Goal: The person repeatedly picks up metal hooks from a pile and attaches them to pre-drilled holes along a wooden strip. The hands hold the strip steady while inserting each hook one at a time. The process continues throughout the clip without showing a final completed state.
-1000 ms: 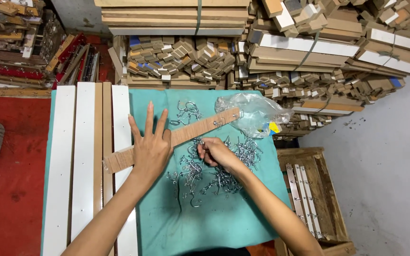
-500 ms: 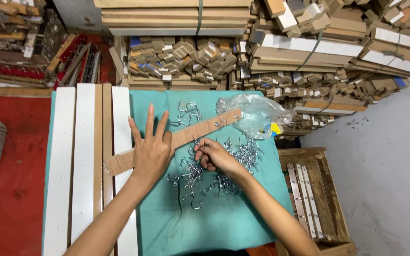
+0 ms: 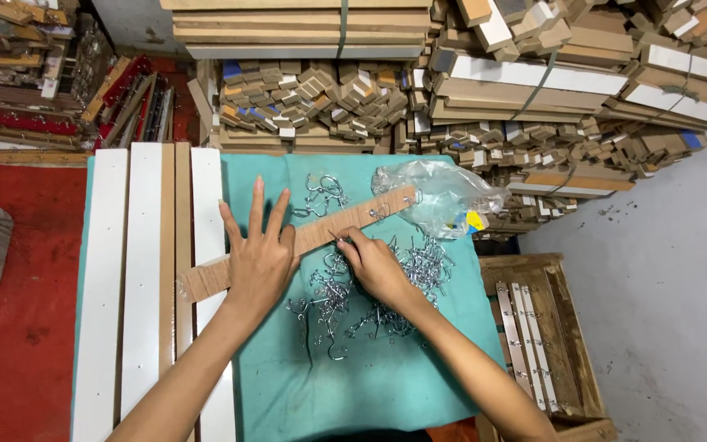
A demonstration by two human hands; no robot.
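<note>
On the bench, teal cloth cover, centre: one brown wooden strip, long and narrow, lying aslant from lower left to upper right.

Left hand: flat on the strip's middle, fingers spread wide, grasping nothing, only pressing down.

Right hand: fingers pinched together at the strip's near edge, on what looks like a small metal hook; too small to tell for certain what I hold.

Strip, handling: I judge it light, stiff and dry, unlikely to slip on the cloth while pressed. Best held flat from above at mid-length, as now, or by its long edges. One hook already sits near its far end, so I would keep fingers off that part.

Hooks: a loose heap of bright metal ones, just beside and under my right hand, with a smaller cluster beyond the strip. Light, hard, slick and prone to tangle; picked singly by the shank, I judge.

Bag: clear plastic, crumpled, touching the strip's far end; soft, easily snagged.

Boards: white and brown, laid lengthwise at bench left; the strip's near end lies across them.

Crate: wooden, right of bench, holding finished strips with hooks.

Timber stacks: beyond the bench, well apart.

Obstruction: the hook heap crowds the strip's near edge.
</note>
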